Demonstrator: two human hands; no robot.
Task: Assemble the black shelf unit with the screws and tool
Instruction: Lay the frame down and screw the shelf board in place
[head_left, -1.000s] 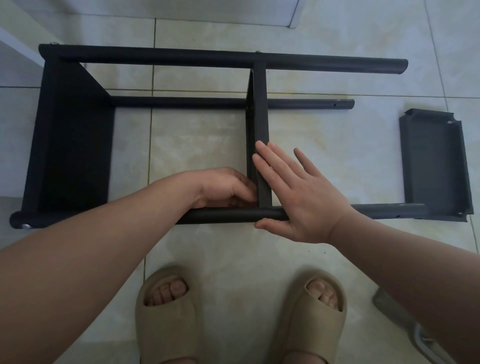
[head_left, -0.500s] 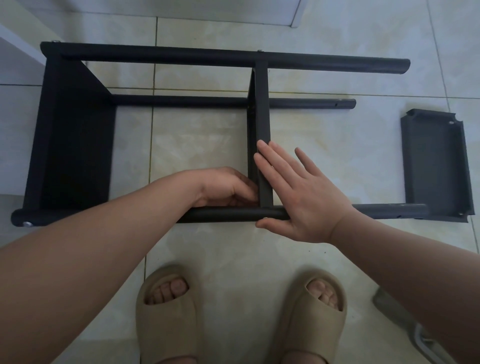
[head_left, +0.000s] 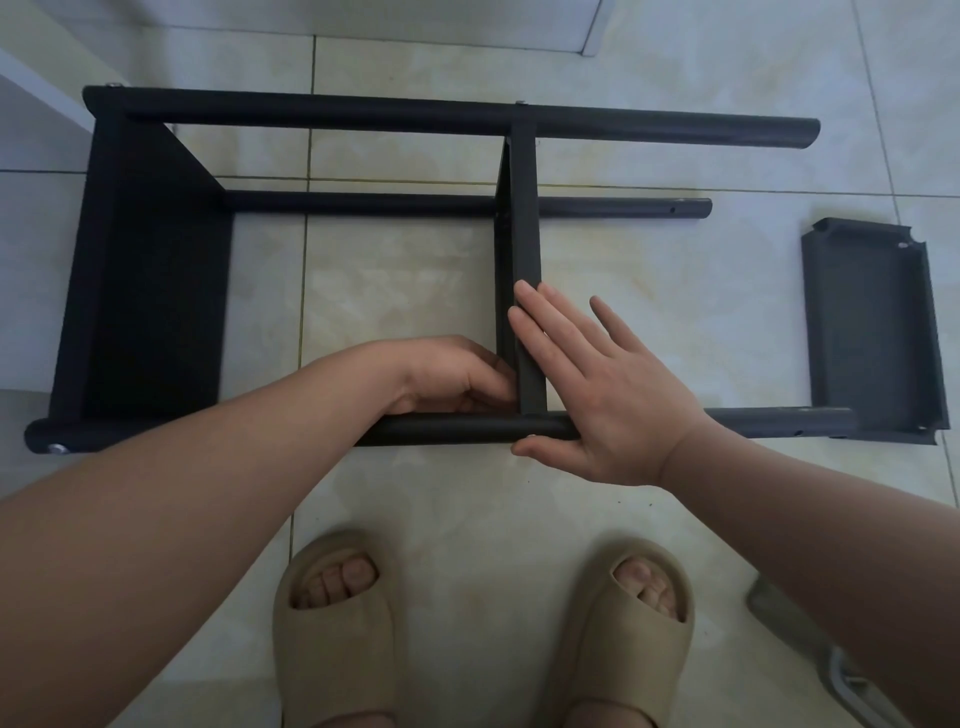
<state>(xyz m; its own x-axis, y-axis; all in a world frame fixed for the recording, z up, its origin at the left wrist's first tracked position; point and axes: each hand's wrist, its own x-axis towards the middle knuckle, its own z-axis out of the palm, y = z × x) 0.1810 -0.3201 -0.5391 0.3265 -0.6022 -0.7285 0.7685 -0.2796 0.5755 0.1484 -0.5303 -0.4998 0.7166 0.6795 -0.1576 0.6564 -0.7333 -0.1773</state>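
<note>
While two shelves sit in the black shelf unit (head_left: 311, 111) at twelve o'clock, right hand (head_left: 602, 389) presses flat on the middle shelf (head_left: 524, 234); left hand (head_left: 447, 374) curls at its joint, hold unclear; last shelf (head_left: 872, 327) lies loose at three.

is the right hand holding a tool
No, the right hand lies flat, straight fingers against the middle shelf panel and near pole, holding nothing.
</note>
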